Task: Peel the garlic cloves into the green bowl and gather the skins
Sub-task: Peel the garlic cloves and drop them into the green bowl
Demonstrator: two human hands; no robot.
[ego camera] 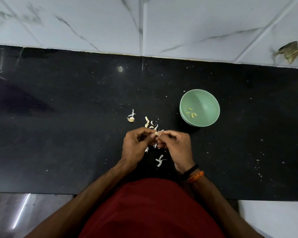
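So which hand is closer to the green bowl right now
Right. The right hand sits just below-left of the green bowl; the left hand is farther left, beyond it.

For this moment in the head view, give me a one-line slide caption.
Both hands, left hand and right hand, pinch a garlic clove over scattered skins; green bowl holds peeled cloves.

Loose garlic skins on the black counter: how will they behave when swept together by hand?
The garlic skins look thin, curled and papery, so probably very light and floppy. They lie scattered in small flakes, so likely to scatter or cling to fingers rather than slide cleanly on the counter.
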